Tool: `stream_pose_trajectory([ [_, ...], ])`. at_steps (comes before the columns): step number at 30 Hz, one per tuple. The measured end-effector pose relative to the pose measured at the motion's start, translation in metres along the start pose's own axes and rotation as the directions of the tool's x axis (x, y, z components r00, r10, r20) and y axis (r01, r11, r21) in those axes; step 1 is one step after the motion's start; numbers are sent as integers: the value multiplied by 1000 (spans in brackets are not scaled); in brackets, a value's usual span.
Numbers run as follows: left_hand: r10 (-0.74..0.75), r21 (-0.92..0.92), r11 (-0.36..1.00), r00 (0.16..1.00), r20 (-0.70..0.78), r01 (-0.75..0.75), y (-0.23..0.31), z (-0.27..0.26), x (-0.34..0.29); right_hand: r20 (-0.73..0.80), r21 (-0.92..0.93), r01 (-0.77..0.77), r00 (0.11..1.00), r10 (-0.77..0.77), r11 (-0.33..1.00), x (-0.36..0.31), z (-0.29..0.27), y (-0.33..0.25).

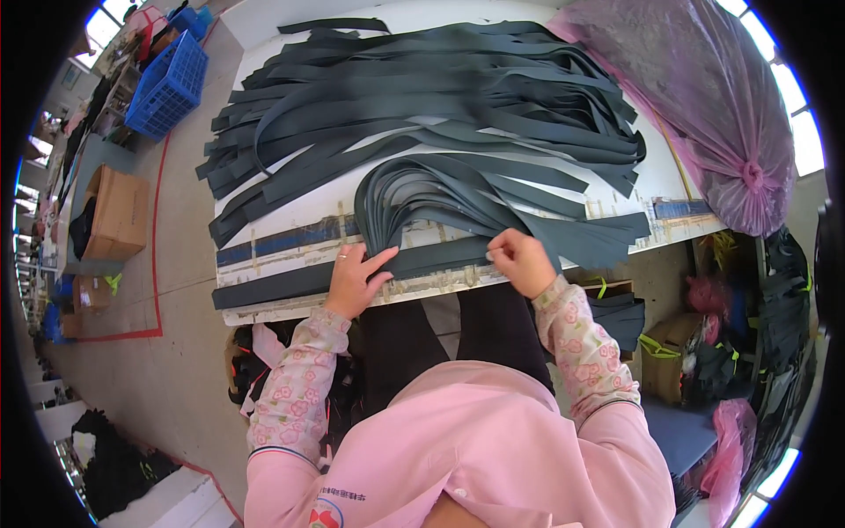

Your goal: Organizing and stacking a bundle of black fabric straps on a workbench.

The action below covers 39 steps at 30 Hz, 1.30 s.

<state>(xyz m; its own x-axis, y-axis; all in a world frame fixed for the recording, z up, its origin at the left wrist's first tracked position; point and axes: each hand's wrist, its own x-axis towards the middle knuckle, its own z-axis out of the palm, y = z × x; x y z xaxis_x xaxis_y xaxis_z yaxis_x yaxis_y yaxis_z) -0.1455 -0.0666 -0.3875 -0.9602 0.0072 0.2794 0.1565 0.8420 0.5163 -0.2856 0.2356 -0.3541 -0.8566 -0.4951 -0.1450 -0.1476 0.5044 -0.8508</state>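
Observation:
A single dark grey-green fabric strip (pixel 440 255) lies along the table's front edge. Over its left part rests my left hand (pixel 354 280), thumb and forefinger apart, next to the looped end of a strip bundle (pixel 378 207). My right hand (pixel 525 261) is closed in a pinch at the strip's right part; the fingertips hide exactly how much is held. The bundle curves in an arch just beyond both hands, and its loose ends fan out to the right, beyond my right hand. A large pile of similar strips (pixel 396 97) covers the table behind it.
The white table (pixel 295 202) has a worn, taped front edge. A pink plastic bag (pixel 704 97) stands at its right. On the left are a blue crate (pixel 167 86) and a cardboard box (pixel 119 214). More dark strips hang on the right (pixel 783 308).

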Motion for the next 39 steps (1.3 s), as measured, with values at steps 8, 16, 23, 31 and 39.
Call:
stream_pose_trajectory([
  [8,6,16,1000,1000,-29,-5,1,-1,-7,600,10,-2,800,-5,1000,4,66,-41],
  [16,5,27,1000,1000,-25,-4,-3,-4,-11,680,-78,168,730,-71,983,31,61,-53],
  [23,13,-25,1000,1000,-26,-13,-1,1,-2,579,-151,230,809,-103,961,-4,53,-46],
  [31,-20,-23,1000,999,-25,20,-2,-2,-6,491,-402,353,862,-127,845,-15,83,-45],
  [39,46,54,998,998,-41,-44,0,0,-1,481,66,40,874,-67,997,-10,91,-13],
])
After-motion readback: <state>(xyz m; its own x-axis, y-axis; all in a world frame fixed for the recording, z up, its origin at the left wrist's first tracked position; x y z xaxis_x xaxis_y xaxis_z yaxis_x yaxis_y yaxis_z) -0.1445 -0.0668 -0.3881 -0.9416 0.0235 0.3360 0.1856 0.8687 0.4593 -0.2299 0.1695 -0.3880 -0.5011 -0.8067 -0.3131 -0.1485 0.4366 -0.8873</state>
